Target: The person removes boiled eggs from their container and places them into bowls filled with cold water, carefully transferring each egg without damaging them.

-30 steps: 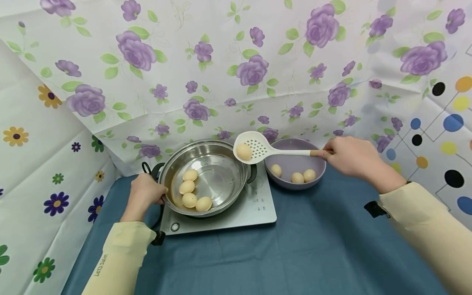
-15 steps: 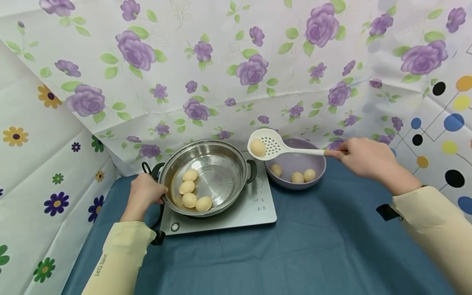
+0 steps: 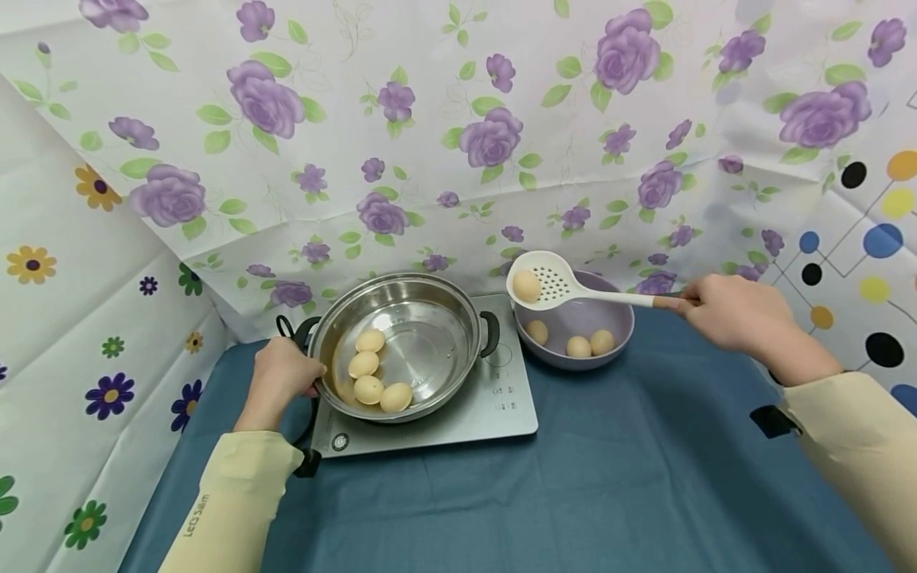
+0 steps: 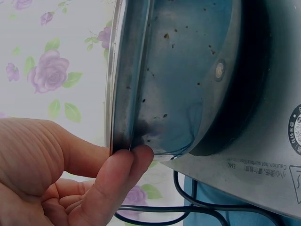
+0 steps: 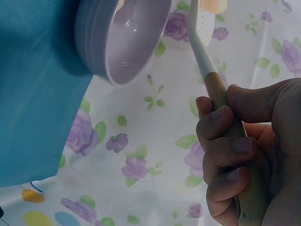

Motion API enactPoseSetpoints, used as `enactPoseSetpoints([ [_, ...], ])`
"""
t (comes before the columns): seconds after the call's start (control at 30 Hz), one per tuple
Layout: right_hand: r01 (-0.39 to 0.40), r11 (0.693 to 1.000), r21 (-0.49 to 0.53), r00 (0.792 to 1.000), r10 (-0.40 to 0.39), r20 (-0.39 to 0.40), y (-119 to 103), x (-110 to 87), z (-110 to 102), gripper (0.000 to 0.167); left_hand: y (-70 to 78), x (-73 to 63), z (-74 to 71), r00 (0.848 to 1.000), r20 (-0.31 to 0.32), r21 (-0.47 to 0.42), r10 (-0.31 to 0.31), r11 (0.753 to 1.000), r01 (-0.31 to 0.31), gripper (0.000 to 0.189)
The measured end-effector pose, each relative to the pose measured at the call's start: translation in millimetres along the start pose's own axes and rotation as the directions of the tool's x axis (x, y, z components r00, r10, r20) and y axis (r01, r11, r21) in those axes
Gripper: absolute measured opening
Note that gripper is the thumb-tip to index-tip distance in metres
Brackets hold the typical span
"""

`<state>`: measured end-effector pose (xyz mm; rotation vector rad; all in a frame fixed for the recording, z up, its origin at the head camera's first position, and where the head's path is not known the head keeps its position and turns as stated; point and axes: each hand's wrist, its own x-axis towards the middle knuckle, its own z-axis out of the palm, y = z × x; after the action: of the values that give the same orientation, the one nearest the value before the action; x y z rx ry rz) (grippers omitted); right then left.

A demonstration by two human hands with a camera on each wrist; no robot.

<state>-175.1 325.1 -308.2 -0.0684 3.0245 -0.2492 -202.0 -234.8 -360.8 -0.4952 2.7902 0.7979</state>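
My left hand (image 3: 282, 370) pinches the left rim of a stainless steel pot (image 3: 430, 350); in the left wrist view the thumb and fingers (image 4: 117, 172) meet at the rim. Several eggs (image 3: 368, 389) sit together at the pot's lower left. The right hand (image 3: 741, 314) grips the wooden handle of a white slotted spoon (image 3: 598, 295), fingers (image 5: 230, 148) wrapped round it. One egg (image 3: 526, 286) rests in the spoon's bowl, held up near the left rim of a purple bowl (image 3: 566, 318). Inside that bowl lie several more eggs (image 3: 602, 342).
Beneath the pot is a silver induction cooktop (image 3: 494, 426), its black cord (image 4: 207, 207) running off at the left. Blue cloth (image 3: 537, 493) covers the table. Floral sheeting (image 3: 444, 159) stands behind and at both sides.
The right hand has carried the slotted spoon and its egg rightward, from over the pot's right rim to the purple bowl's left side. My left hand stays on the pot.
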Motion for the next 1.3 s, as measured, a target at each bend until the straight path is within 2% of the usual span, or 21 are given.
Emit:
enactPoseSetpoints([
  [0.6, -0.053, 0.999, -0.013, 0.999, 0.053, 0.009, 24, -0.1, 15, 0.034, -0.4, 1.1, 0.9, 1.0, -0.001, -0.013, -0.006, 1.0, 0.006, 0.02],
  [0.87, -0.03, 0.997, -0.067, 0.999, 0.029, -0.019, 34, -0.4, 23, 0.032, -1.7, 2.2, 1.6, 1.0, -0.008, -0.009, 0.005, 1.0, -0.005, 0.02],
  [1.3, -0.005, 0.991, -0.137, 1.0, 0.005, 0.003, 41, 1.7, 29, 0.037, -0.9, 2.2, 1.5, 1.0, -0.007, -0.005, 0.005, 1.0, -0.005, 0.02],
])
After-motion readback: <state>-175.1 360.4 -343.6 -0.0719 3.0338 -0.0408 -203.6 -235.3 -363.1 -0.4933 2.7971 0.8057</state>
